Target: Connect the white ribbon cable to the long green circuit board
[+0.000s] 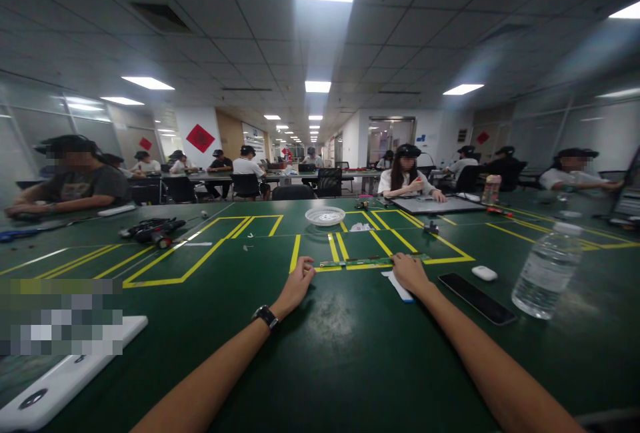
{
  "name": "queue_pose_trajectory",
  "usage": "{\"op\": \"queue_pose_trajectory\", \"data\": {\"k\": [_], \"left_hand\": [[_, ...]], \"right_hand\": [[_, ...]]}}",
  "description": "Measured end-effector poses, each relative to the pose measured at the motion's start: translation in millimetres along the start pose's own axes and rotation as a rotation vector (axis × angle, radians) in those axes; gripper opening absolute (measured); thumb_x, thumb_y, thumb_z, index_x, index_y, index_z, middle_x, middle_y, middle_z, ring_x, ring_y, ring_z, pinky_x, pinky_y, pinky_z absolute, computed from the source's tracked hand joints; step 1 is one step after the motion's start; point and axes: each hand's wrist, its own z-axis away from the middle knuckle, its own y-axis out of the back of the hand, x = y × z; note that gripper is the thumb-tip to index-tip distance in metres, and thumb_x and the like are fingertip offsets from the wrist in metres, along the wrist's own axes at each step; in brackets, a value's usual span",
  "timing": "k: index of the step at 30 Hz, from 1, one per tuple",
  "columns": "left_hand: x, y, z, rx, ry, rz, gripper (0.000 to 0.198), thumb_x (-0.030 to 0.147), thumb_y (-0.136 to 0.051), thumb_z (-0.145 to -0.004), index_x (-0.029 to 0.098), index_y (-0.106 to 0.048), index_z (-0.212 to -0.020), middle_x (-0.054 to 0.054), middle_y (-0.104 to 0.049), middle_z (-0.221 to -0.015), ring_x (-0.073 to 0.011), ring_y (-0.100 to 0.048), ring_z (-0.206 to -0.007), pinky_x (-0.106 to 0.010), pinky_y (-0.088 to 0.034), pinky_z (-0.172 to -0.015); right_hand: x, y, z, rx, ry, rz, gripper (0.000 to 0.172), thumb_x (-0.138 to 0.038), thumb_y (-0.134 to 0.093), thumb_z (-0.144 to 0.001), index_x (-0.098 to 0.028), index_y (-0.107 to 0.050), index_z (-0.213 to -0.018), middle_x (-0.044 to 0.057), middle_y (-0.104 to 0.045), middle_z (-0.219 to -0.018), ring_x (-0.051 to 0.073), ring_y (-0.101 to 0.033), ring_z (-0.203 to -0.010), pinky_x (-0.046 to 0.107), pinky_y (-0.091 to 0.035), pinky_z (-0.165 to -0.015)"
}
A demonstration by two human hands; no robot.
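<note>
My left hand (299, 281) reaches forward over the green table (325, 353), fingers curled, its tips at the left end of a long narrow green circuit strip (367, 262) lying along a yellow tape line. A black watch (265, 316) is on that wrist. My right hand (409, 271) rests on the strip's right part, fingers bent down onto it. A small white and blue flat piece (400, 287) lies just under the right hand. Whether either hand actually grips the strip is unclear.
A black phone (477, 297), a white earbud case (484, 273) and a water bottle (547, 271) lie at right. A white bowl (325, 216) sits farther back, black tools (153, 229) at left, a white panel (60, 379) near left. Several seated people work around the tables.
</note>
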Motion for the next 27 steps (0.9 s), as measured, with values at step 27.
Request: {"op": "queue_pose_trajectory", "data": {"k": [27], "left_hand": [[5, 0.4, 3, -0.045, -0.037, -0.039, 0.029, 0.037, -0.040, -0.087, 0.019, -0.047, -0.109, -0.002, -0.058, -0.087, -0.0143, -0.055, -0.071, -0.026, -0.042, -0.068]], "right_hand": [[0, 17, -1, -0.065, -0.021, -0.071, 0.037, -0.028, -0.039, -0.085, -0.015, -0.055, -0.115, 0.015, -0.052, -0.121, 0.030, -0.046, -0.111, 0.046, -0.036, -0.090]]}}
